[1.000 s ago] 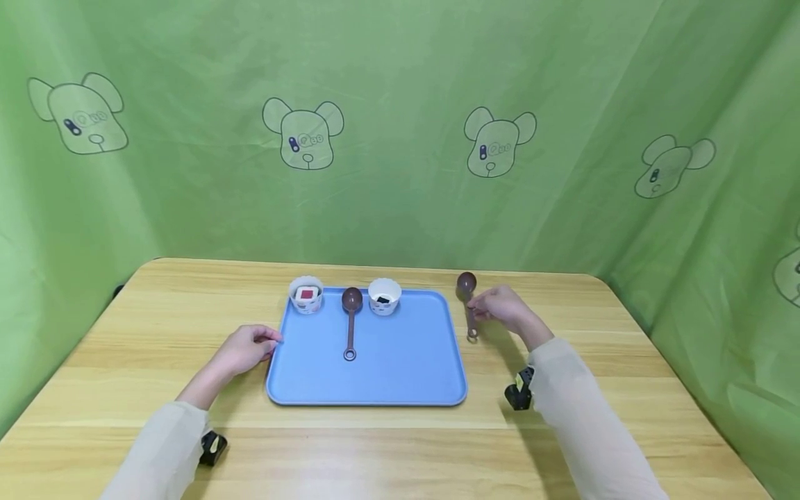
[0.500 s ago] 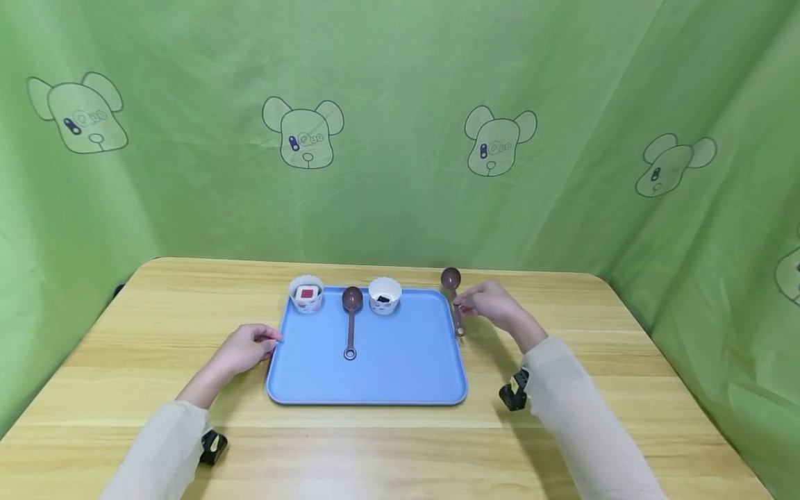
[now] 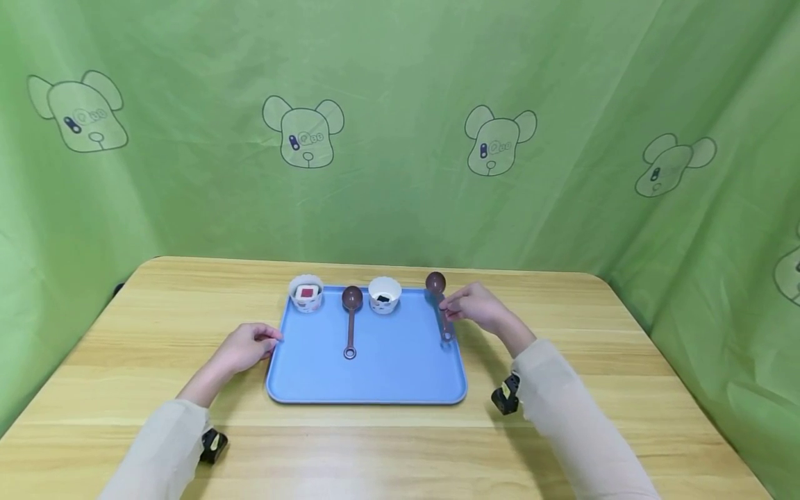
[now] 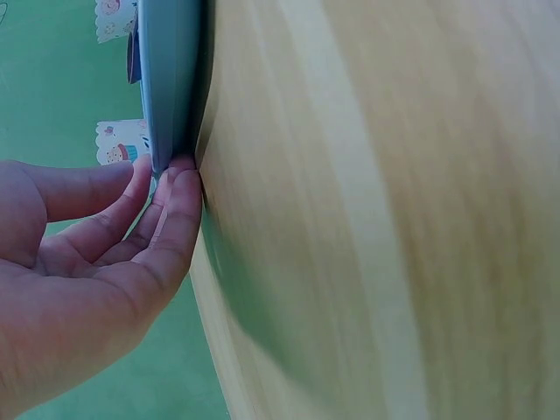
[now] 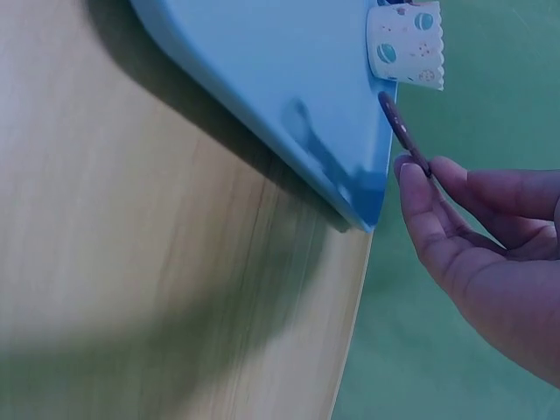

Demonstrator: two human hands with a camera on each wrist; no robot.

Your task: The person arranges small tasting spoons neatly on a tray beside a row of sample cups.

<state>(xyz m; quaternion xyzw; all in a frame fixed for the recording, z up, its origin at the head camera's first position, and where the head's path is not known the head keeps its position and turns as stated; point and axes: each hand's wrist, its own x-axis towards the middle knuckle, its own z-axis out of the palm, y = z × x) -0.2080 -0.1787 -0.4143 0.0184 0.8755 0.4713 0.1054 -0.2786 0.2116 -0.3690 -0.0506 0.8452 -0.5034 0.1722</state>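
Observation:
My right hand (image 3: 476, 307) pinches the handle of a brown spoon (image 3: 435, 282) between thumb and fingers, over the right edge of a blue tray (image 3: 400, 375). In the right wrist view the spoon's handle (image 5: 402, 131) hangs above the tray, casting a shadow on it. My left hand (image 3: 246, 346) holds the tray's left rim, fingertips on either side of the edge in the left wrist view. A second brown spoon (image 3: 351, 326) lies on the tray between two paper cups. The left cup (image 3: 307, 304) contains a white and red piece; the right cup (image 3: 384, 305) has something black inside.
The tray stands on a wooden table (image 3: 350, 451), near its far edge. A green curtain (image 3: 400, 208) printed with bear heads hangs behind and along both sides. Black devices are strapped to both wrists, such as the right wrist device (image 3: 506, 394).
My right hand has carried the spoon left, from the table beside the tray to over the tray's right edge. The left hand has stayed at the rim.

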